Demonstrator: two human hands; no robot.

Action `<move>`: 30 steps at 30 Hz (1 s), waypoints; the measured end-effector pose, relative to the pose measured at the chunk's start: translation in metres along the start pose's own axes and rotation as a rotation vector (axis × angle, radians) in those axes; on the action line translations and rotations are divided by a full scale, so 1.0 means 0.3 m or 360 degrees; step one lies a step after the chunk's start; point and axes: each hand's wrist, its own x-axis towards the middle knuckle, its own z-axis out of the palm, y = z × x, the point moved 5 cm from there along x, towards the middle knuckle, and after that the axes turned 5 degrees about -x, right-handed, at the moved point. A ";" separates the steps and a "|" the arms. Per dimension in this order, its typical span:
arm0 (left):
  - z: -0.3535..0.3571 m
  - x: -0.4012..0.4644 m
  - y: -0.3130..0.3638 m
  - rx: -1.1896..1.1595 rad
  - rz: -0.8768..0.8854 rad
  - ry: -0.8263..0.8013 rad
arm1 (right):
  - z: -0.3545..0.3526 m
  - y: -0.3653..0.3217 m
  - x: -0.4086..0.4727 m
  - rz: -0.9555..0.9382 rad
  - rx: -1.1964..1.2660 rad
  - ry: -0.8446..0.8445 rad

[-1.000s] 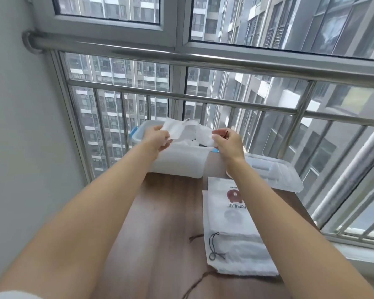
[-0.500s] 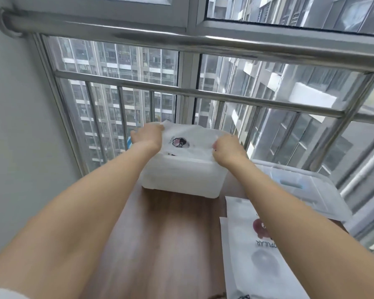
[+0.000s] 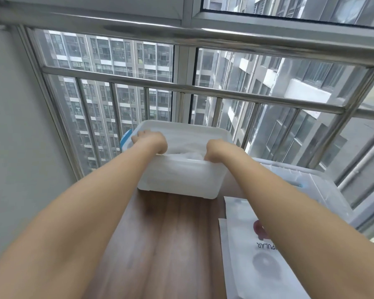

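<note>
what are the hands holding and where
Cannot tell: the left hand and right hand reach into the white bin, fingers out of sight.

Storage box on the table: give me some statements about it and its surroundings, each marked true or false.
1. The left hand and the right hand both reach into the white plastic storage box. True.
2. The lid is fastened on the box. False: the lid lies on the wooden table to the box's right.
3. The box stands beside the metal railing. True.
4. The printed white bags lie left of the box. False: the printed white bags lie nearer the person, at right.
</note>
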 end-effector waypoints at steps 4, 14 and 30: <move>-0.077 -0.117 0.076 -0.0326 0.0260 0.0390 | -0.036 0.027 -0.074 0.0002 0.0337 0.0257; -0.069 -0.611 0.161 -0.1222 0.0637 0.0798 | -0.036 0.157 -0.542 -0.0129 0.1255 0.0856; 0.501 -1.063 0.331 -0.0913 0.0930 0.0027 | 0.526 0.421 -0.988 0.0112 0.0642 0.0459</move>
